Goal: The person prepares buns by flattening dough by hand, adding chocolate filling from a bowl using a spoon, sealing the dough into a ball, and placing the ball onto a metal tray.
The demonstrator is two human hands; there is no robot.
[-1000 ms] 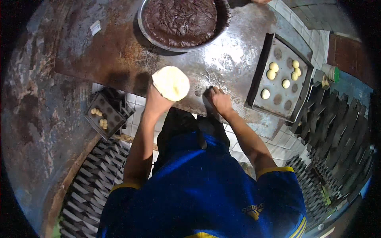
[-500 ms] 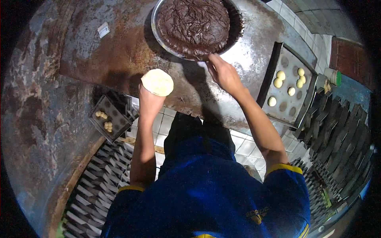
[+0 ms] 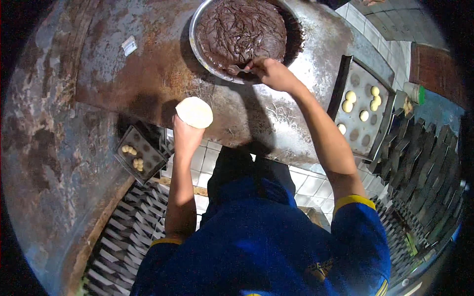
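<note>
My left hand (image 3: 185, 133) supports a flat, pale round of dough (image 3: 194, 109) above the worn metal table (image 3: 128, 84). At the near rim of a wide metal bowl (image 3: 195, 39) full of thick dark brown paste (image 3: 239, 32), my right hand (image 3: 271, 74) grips a small metal spoon (image 3: 237, 69), its tip against the paste. To the right lies a dark baking tray (image 3: 370, 138) with several pale dough balls (image 3: 349, 103).
A smaller tray with dough balls (image 3: 139, 164) sits lower left. Stacked metal pieces (image 3: 419, 163) crowd the right side and lower left. A small white packet (image 3: 129, 45) lies back left, a green-lidded tub (image 3: 414, 92) at right. Part of another person's hand (image 3: 370, 2) shows at the top.
My right hand has moved from the near table up to the bowl, where a spoon now shows in it. My left hand has shifted slightly left with the dough round.
</note>
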